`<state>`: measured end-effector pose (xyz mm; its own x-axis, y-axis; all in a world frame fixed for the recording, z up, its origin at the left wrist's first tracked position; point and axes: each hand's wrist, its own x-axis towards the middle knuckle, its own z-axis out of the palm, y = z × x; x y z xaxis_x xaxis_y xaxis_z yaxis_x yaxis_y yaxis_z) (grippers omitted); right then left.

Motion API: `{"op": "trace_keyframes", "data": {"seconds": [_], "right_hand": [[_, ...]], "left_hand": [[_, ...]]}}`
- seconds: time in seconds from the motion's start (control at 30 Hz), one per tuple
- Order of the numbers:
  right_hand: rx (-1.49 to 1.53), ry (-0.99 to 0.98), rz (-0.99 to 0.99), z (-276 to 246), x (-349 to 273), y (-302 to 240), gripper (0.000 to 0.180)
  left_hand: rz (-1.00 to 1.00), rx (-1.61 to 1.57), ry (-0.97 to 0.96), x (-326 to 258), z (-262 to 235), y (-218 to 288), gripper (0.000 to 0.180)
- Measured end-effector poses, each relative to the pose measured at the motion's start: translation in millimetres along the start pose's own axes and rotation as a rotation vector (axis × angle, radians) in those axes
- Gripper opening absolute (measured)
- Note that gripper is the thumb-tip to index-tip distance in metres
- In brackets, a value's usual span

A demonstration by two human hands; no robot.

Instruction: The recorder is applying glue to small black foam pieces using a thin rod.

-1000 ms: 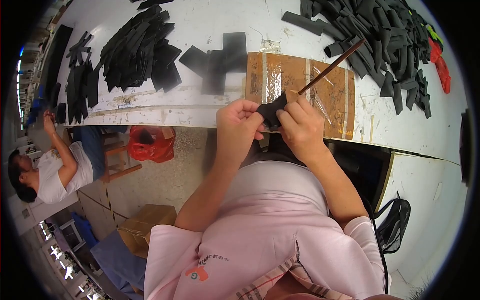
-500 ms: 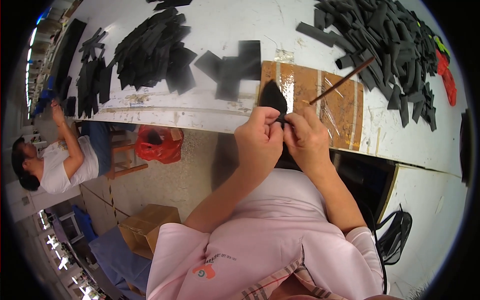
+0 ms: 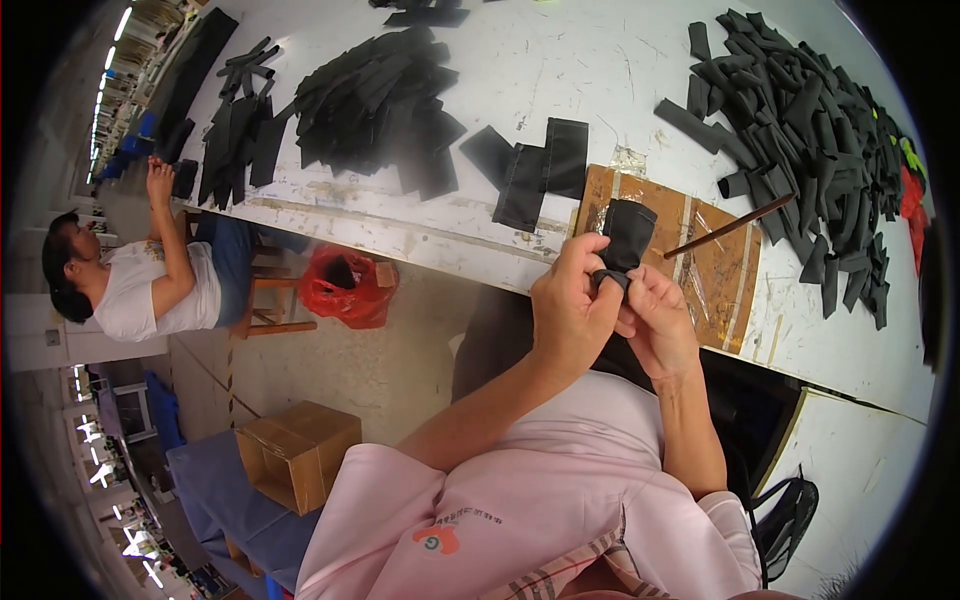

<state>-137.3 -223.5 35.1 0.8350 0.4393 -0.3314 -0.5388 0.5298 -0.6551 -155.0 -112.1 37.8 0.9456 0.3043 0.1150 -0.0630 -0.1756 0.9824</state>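
Observation:
Between my fingers is a small black fabric piece (image 3: 630, 228), shaped like a flat sleeve and standing up from its bunched lower end. My left hand (image 3: 574, 305) pinches that lower end from the left, thumb on top. The fingers of my right hand (image 3: 660, 315) are closed on the same end from the right. Both hands are at the table's front edge, in front of a brown board (image 3: 715, 295) patched with clear tape. Over the board slants a thin dark brown stick (image 3: 730, 226). Several flat black pieces (image 3: 522, 185) lie just left of the board.
A large heap of black flat strips (image 3: 370, 100) covers the table's left part. Rolled black pieces (image 3: 800, 130) are piled at the right. Left of me are a red plastic bag (image 3: 345, 290), a cardboard box (image 3: 298, 455) and a seated person (image 3: 160, 275). A black bag (image 3: 790, 520) hangs at the right.
The view has shifted, so the table scene sits lower and further right. The fabric piece has turned, showing its broad face. Both hands still grip its lower end.

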Motion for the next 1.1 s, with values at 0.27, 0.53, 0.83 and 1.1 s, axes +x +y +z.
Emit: {"op": "trace_keyframes", "data": {"seconds": [0.27, 0.53, 0.83, 1.1], "right_hand": [[-0.161, -0.004, -0.102, -12.7, -2.4, -4.2, 0.017], [0.035, -0.205, -0.197, 2.0, -19.1, -25.6, 0.011], [-0.744, 0.049, -0.751, 1.0, -30.2, -52.8, 0.009], [-0.579, -0.174, -0.756, 39.1, -47.5, -120.0, 0.016]], "left_hand": [[0.000, -0.164, -0.126, 3.7, -6.0, 3.5, 0.025], [-0.447, -0.893, -0.814, 2.5, -19.2, 45.3, 0.037], [-0.109, -0.345, -0.323, -0.9, 11.8, 57.3, 0.009], [-0.562, -1.361, -0.951, 53.0, 19.1, 93.6, 0.016]]}}
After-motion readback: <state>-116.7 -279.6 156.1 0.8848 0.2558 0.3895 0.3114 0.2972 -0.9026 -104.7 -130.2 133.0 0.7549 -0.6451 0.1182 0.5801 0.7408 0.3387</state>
